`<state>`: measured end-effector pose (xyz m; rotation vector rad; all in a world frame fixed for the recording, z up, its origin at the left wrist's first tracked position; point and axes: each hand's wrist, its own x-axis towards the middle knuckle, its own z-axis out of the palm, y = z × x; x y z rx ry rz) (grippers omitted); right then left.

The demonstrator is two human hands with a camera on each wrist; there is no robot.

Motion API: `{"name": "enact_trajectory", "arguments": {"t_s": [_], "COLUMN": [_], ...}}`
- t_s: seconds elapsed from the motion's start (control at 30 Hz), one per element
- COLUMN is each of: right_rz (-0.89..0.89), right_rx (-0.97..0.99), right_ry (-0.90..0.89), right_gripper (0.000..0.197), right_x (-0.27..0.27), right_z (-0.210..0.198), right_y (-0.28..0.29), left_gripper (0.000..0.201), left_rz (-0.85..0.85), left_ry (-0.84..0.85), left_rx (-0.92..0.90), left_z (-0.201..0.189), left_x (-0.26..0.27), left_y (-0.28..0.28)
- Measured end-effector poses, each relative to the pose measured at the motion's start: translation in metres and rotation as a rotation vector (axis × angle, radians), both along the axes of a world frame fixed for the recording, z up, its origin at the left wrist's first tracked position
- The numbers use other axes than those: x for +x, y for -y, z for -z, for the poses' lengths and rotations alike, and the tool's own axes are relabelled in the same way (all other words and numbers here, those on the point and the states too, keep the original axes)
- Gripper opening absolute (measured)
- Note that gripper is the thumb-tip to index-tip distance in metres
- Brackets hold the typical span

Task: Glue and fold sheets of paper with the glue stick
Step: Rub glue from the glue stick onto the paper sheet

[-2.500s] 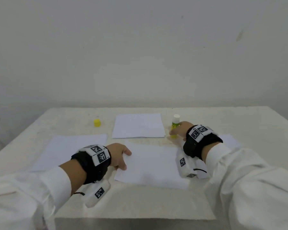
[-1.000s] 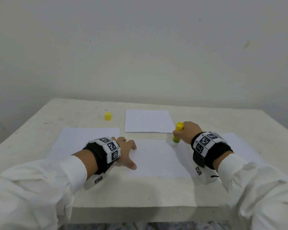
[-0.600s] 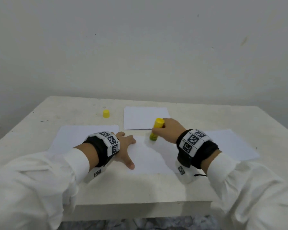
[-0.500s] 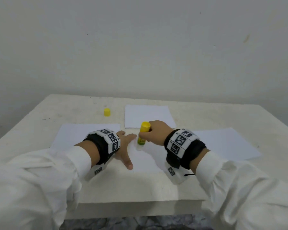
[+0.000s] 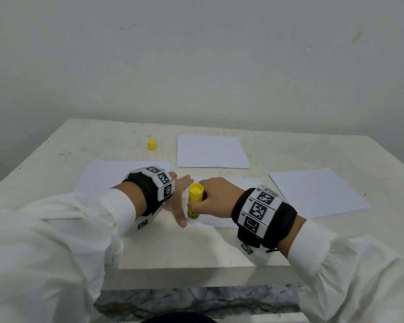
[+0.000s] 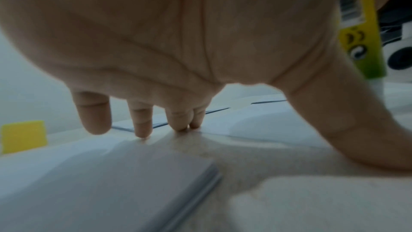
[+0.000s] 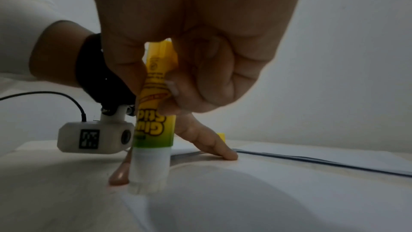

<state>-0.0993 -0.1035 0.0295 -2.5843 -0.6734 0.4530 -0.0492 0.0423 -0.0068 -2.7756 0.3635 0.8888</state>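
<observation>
Yellow glue stick [image 5: 194,201] held upright, inverted, in right hand [image 5: 214,198]; fingers and thumb curled round the barrel, white tip down on the centre sheet [image 5: 222,220] at its left edge, near the desk's [image 5: 56,145] front edge. Left hand [image 5: 179,201] flat, fingers spread, pressing that same edge just beside the stick. Since 2.5 s ago the stick has travelled from the sheet's far right corner across to the left edge. Judgement: a glue pass is nearly complete; folding likely follows. Yellow cap [image 5: 152,144] off, toward the far edge; folded stack [image 5: 211,151] beside it.
</observation>
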Motion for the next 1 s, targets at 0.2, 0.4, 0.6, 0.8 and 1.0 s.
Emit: {"name": "enact_trajectory", "arguments": {"t_s": [0.2,0.4,0.6,0.8,1.0], "right_rz": [0.077,0.237,0.330,0.466,0.467], "right_rx": [-0.015,-0.015,-0.048,0.056,-0.006], "right_ry": [0.018,0.009,-0.007,0.073,0.032], "right_gripper": [0.023,0.028,0.025,0.020,0.023], "right_x": [-0.008,-0.008,0.009,0.068,0.091], "right_z": [-0.002,-0.002,-0.005,-0.014,0.001], "right_y": [0.038,0.107,0.150,0.143,0.136], "left_gripper": [0.131,0.136,0.134,0.120,0.093], "left_rz": [-0.004,-0.043,-0.084,-0.121,-0.124], "left_ry": [0.048,0.051,0.051,0.034,0.159], "left_rx": [0.053,0.046,0.039,0.029,0.049], "left_z": [-0.011,-0.010,-0.011,-0.016,-0.024], "left_x": [-0.003,0.002,0.001,0.004,0.011], "left_y": [0.017,0.023,0.025,0.032,0.054]}}
